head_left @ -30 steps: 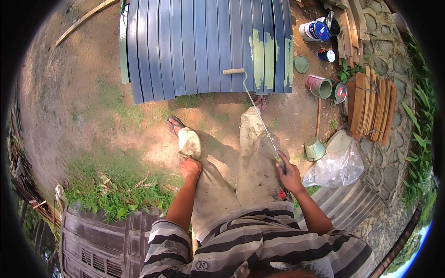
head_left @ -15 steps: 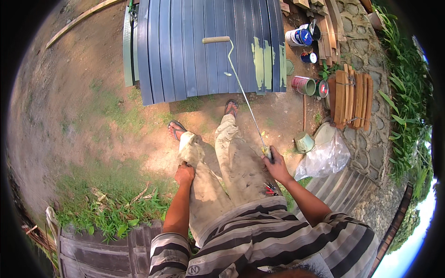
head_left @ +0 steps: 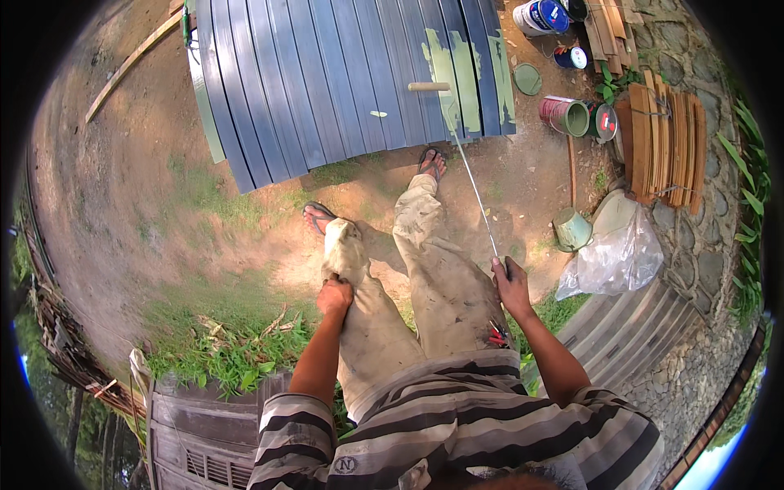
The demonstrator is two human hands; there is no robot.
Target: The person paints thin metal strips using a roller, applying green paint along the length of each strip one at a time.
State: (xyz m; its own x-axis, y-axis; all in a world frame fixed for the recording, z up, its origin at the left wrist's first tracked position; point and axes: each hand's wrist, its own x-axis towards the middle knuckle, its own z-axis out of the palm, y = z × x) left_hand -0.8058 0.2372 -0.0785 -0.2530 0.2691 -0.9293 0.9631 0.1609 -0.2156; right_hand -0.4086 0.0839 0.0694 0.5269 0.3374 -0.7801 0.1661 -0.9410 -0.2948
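My right hand (head_left: 512,287) is wrapped round the lower end of a paint roller (head_left: 476,186) with a long thin metal rod. Its narrow, pale roller head (head_left: 429,86) is over the dark blue ribbed metal sheet (head_left: 327,82), at the left part of a pale green painted patch (head_left: 467,73). I cannot tell whether it touches the sheet. My left hand (head_left: 335,296) is closed on the cloth of my beige trouser leg (head_left: 343,253) near the knee. A small pale green blot (head_left: 378,114) lies on the sheet left of the patch.
Right of the sheet are paint cans (head_left: 563,116), a round lid (head_left: 527,78), a tilted pale green bucket (head_left: 572,229), clear plastic (head_left: 621,257) and bundled wood strips (head_left: 665,143). A stone wall (head_left: 702,253) borders the right. Grass (head_left: 245,347) grows at the lower left.
The roller head has moved right across the sheet to the green patch. My view has shifted, so the sheet and cans sit differently in it. My left hand still grips the trouser leg.
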